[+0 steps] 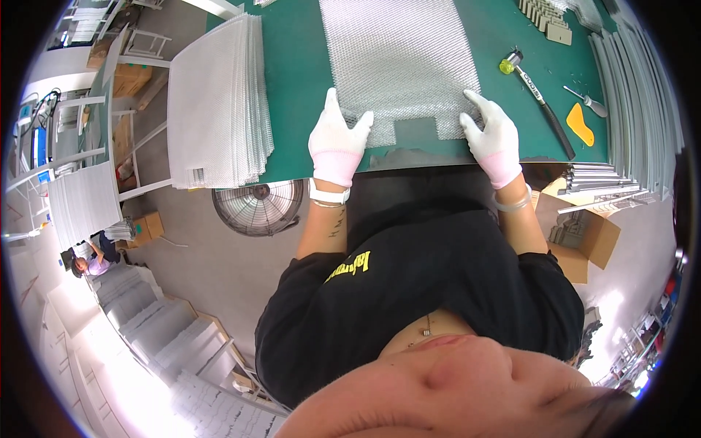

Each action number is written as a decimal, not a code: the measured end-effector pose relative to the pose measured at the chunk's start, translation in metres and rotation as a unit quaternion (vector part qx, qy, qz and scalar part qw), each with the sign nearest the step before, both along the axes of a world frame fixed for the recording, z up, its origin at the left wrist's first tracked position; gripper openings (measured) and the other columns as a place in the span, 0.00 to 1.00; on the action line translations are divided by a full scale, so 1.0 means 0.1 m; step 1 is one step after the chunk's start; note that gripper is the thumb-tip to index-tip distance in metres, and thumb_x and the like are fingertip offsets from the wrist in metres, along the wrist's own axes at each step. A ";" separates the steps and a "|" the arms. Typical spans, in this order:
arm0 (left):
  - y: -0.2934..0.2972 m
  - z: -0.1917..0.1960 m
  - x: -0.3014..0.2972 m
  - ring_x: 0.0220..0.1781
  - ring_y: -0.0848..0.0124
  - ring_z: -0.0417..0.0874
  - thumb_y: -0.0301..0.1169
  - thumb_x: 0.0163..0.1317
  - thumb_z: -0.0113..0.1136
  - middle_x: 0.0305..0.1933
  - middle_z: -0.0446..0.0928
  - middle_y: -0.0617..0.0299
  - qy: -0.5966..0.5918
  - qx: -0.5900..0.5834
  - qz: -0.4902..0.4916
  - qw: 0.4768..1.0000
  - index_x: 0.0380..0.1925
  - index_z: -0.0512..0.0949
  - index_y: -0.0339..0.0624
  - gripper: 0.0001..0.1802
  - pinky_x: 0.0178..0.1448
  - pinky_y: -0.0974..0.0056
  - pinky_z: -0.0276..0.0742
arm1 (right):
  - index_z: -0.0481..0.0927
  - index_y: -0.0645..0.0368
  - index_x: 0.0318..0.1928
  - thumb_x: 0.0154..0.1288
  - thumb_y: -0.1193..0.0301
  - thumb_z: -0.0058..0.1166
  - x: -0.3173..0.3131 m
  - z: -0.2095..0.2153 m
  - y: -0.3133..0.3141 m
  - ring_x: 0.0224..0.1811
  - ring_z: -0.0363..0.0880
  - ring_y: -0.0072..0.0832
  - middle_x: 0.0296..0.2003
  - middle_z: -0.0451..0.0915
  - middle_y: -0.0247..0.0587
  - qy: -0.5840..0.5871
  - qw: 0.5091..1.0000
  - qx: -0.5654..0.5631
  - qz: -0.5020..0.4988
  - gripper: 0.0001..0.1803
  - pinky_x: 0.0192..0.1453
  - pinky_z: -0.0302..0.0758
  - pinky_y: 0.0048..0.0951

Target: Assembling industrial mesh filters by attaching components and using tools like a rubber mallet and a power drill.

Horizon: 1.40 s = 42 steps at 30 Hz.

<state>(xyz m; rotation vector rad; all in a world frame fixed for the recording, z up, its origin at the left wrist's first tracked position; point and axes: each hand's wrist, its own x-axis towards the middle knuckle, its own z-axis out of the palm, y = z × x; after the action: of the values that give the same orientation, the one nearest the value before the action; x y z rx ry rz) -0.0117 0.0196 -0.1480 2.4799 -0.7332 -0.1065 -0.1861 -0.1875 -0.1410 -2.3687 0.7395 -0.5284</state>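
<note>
A silvery metal mesh sheet (400, 58) lies on the green tabletop, with a rectangular notch in its near edge. My left hand (339, 142), in a white glove with a pink cuff, rests at the sheet's near left corner, thumb and fingers apart. At the near right corner is my right hand (493, 139), gloved alike, with its thumb and forefinger spread against the mesh edge. Both hands touch the sheet's sides; neither visibly closes around it.
A stack of mesh sheets (215, 102) stands at the left. To the right lie a hammer (540, 102), a screwdriver (588, 101) and a yellow scraper-like piece (580, 125). Grey metal strips (635, 102) fill the right edge. Below are a fan (259, 208) and an open carton (600, 237).
</note>
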 end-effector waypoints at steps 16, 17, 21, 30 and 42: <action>-0.05 0.07 0.05 0.58 0.47 0.82 0.51 0.56 0.69 0.56 0.80 0.36 0.034 0.034 0.008 0.999 0.64 0.69 0.26 0.46 0.63 0.56 0.76 | 0.81 0.56 0.56 0.62 0.69 0.61 0.02 -0.04 -0.12 0.45 0.83 0.46 0.44 0.84 0.51 0.009 0.999 0.020 0.027 0.20 0.52 0.79 0.39; -0.05 0.06 0.06 0.58 0.47 0.82 0.51 0.56 0.69 0.56 0.80 0.36 0.033 0.033 0.007 0.999 0.64 0.69 0.26 0.46 0.63 0.56 0.76 | 0.81 0.56 0.56 0.62 0.69 0.61 0.02 -0.05 -0.11 0.45 0.83 0.46 0.44 0.84 0.51 0.008 0.999 0.019 0.026 0.20 0.52 0.79 0.39; -0.04 0.07 0.08 0.58 0.47 0.83 0.51 0.55 0.69 0.55 0.80 0.36 0.045 0.026 -0.005 0.999 0.63 0.70 0.26 0.46 0.63 0.56 0.77 | 0.80 0.55 0.57 0.63 0.68 0.61 0.01 -0.06 -0.12 0.45 0.83 0.46 0.45 0.83 0.50 0.021 0.999 0.010 0.025 0.21 0.52 0.79 0.38; -0.11 0.17 0.09 0.59 0.49 0.82 0.53 0.53 0.71 0.58 0.79 0.39 0.045 0.076 0.024 0.996 0.64 0.70 0.31 0.46 0.61 0.55 0.78 | 0.76 0.48 0.63 0.64 0.60 0.61 0.01 0.08 -0.15 0.42 0.84 0.47 0.40 0.83 0.49 0.131 0.990 -0.032 0.028 0.27 0.47 0.80 0.42; -0.01 -0.08 0.43 0.76 0.44 0.59 0.50 0.51 0.70 0.72 0.67 0.52 -0.125 0.066 -0.255 0.956 0.63 0.76 0.53 0.37 0.80 0.35 0.41 | 0.77 0.58 0.61 0.62 0.63 0.65 0.00 -0.19 -3.44 0.57 0.80 0.49 0.52 0.83 0.53 0.043 0.920 -0.382 -0.076 0.28 0.65 0.75 0.38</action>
<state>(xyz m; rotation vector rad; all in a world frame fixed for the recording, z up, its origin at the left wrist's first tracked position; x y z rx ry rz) 0.0312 0.0183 -0.1563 2.3906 -1.5102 -0.0307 -0.1866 -0.5320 -0.1602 -3.0810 0.8703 -0.9153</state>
